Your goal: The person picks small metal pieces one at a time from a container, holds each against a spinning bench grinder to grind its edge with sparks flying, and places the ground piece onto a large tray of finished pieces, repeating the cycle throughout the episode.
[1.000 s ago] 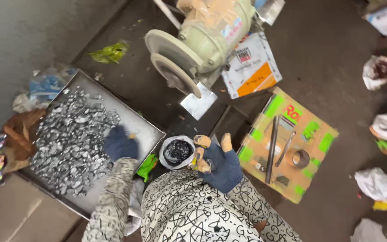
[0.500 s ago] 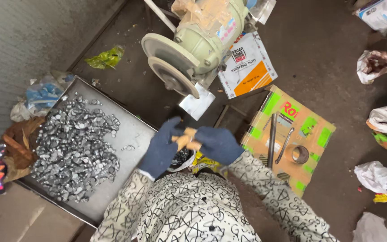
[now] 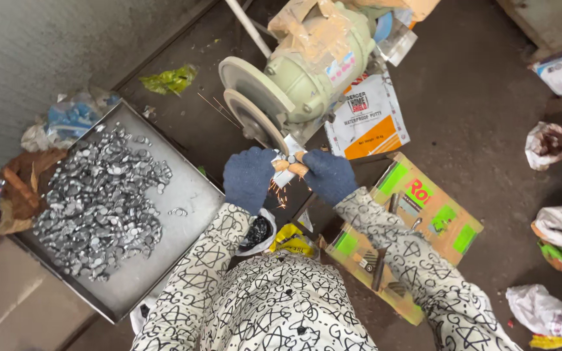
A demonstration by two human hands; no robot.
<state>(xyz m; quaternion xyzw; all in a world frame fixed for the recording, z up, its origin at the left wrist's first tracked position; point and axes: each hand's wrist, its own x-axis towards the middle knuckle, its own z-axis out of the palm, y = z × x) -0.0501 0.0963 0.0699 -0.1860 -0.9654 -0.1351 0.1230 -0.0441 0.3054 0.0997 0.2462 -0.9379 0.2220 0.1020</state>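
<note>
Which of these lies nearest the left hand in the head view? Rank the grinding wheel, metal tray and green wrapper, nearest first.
1. Grinding wheel: just above the left hand, beside the sparks.
2. Metal tray: to the hand's left, its near edge a short way off.
3. Green wrapper: farthest, up and left, on the floor beyond the tray's top corner.

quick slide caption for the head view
Both gloved hands, left hand and right hand, press a small piece against the grinding wheel, sparks flying beside a tray of metal pieces.
</note>
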